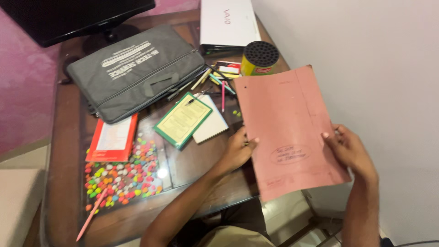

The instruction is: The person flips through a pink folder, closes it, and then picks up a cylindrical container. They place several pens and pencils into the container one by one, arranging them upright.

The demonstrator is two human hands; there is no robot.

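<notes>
The left hand pinches the left edge of a pink cardboard file folder, thumb on the front face, its other fingers hidden behind the card. The folder looks light and thin, stiff enough to stand flat yet likely to bow if gripped at one corner; its side edges, about midway up, seem the safest places to hold. It is lifted above the near right corner of the glass-topped wooden desk, slightly tilted. The right hand closes on the opposite edge, thumb laid over the front, fingers curled behind. Left of the left fingers lie a green-bordered booklet and a white notepad; further left, colourful beads and a grey laptop bag.
</notes>
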